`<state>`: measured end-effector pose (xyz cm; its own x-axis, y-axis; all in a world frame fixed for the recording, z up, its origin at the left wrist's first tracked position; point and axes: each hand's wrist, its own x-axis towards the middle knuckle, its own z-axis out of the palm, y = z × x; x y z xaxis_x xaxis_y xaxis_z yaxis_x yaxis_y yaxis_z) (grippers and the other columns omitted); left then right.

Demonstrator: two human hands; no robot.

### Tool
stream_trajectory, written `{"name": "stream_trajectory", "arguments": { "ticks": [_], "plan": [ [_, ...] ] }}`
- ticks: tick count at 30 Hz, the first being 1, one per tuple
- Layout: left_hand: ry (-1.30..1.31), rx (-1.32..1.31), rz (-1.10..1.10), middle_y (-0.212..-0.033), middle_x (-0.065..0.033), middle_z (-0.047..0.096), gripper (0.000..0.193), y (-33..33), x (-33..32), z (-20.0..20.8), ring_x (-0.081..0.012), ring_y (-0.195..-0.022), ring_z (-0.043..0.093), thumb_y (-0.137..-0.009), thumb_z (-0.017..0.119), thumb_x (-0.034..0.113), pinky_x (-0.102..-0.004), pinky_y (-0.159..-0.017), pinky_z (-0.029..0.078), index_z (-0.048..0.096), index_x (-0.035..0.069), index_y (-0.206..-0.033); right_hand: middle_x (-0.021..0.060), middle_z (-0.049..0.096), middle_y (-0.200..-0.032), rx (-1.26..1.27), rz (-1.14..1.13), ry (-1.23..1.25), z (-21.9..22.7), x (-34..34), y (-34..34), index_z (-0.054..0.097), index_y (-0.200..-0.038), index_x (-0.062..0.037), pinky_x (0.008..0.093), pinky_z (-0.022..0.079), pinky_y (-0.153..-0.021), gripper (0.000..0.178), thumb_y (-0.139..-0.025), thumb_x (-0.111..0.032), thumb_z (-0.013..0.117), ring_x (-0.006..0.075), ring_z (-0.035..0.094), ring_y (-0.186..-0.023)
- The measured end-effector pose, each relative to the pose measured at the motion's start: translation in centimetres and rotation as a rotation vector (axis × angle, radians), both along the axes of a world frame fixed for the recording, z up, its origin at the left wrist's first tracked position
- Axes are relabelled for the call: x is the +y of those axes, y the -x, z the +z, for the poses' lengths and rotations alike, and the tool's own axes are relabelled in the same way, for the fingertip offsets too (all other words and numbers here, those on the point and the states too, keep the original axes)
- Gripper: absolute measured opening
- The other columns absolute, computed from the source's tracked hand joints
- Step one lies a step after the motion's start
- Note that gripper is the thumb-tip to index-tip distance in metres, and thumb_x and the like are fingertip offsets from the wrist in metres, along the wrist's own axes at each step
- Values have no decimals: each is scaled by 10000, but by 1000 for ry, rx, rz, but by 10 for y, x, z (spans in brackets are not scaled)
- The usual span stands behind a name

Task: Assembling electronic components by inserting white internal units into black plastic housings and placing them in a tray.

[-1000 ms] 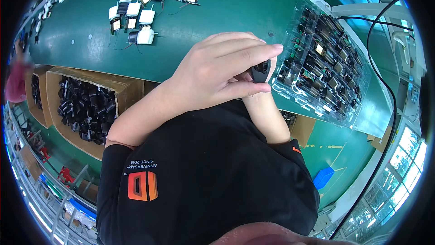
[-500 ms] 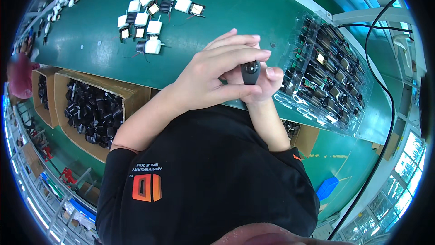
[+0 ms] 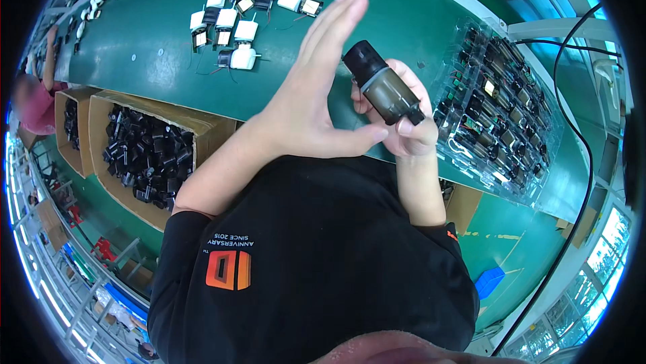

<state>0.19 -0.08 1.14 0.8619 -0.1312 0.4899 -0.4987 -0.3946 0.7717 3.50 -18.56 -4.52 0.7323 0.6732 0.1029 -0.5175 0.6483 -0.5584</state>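
Observation:
My right hand (image 3: 421, 134) grips a smoky translucent cylindrical housing (image 3: 391, 97) with a black cap and a short black nozzle. The housing tilts, its cap end pointing up and left and its nozzle near my right thumb. Beside it, my left hand (image 3: 306, 98) is open, with fingers stretched upward together and thumb spread towards the nozzle end. A gap shows between the left palm and the cap. On the green table (image 3: 161, 27), beyond my left hand, lie several white-and-black motor units (image 3: 245, 30) with thin wires.
At the right, a clear plastic tray (image 3: 464, 155) holds several dark assemblies. Cardboard boxes (image 3: 214, 136) of black parts stand along the near left table edge. A black cable (image 3: 584, 142) hangs at the far right. Another person (image 3: 39, 114) is at the far left.
My left hand has opened and drawn away from the housing, its fingers now straight. The housing, seen end-on before, has swung round to show its side in my right hand.

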Motion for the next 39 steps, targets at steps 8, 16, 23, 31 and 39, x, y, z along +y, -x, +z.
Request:
{"name": "stream_trajectory", "arguments": {
  "ticks": [8, 16, 23, 31, 39],
  "plan": [
    [114, 188, -117, -1317, -207, 511, 916, 9, -28, -14, -319, -1226, 512, -741, 685, 265, -409, -1059, 376, 252, -21, -1496, 141, 566, -1078, 77, -261, -67, -1, 19, 23, 483, -1178, -36, 353, 514, -837, 716, -593, -236, 843, 250, 615, -911],
    [-64, 141, -199, -1420, -179, 472, 1004, 9, -12, -22, -357, -1280, 484, -712, 790, 414, -441, -1085, 361, 287, 14, -1485, 137, 593, -1098, -50, -282, 330, 7, -20, 30, 515, -1228, 43, 352, 498, -843, 725, -627, -214, 827, 232, 617, -930],
    [131, -199, 984, -889, -106, 636, 151, 144, 209, -52, -180, -769, 603, -939, 563, 98, -269, -764, 499, 594, -28, -861, 115, 685, -955, -189, 355, 1537, 35, -234, 106, 645, -1161, 26, 309, 523, -723, 499, -679, -39, 758, 179, 653, -750],
    [-896, 1342, 929, -1594, -154, 210, 827, 250, 272, -192, -510, -1414, 189, -843, 636, 532, -604, -1126, 226, 326, 140, -1502, 115, 681, -756, -677, 227, 1539, 97, -132, 44, 696, -990, -1, 309, 497, -601, 192, -832, -106, 670, 192, 648, -637],
    [-878, 1065, 868, -1305, -168, 509, 461, 223, 251, -164, -402, -1184, 490, -823, 713, 234, -480, -995, 451, 603, 87, -1246, 176, 673, -878, -1124, -399, 2002, -14, -91, -319, 658, -1092, 65, 400, 524, -653, 714, -902, -604, 498, 255, 656, -700]
  ]
}}
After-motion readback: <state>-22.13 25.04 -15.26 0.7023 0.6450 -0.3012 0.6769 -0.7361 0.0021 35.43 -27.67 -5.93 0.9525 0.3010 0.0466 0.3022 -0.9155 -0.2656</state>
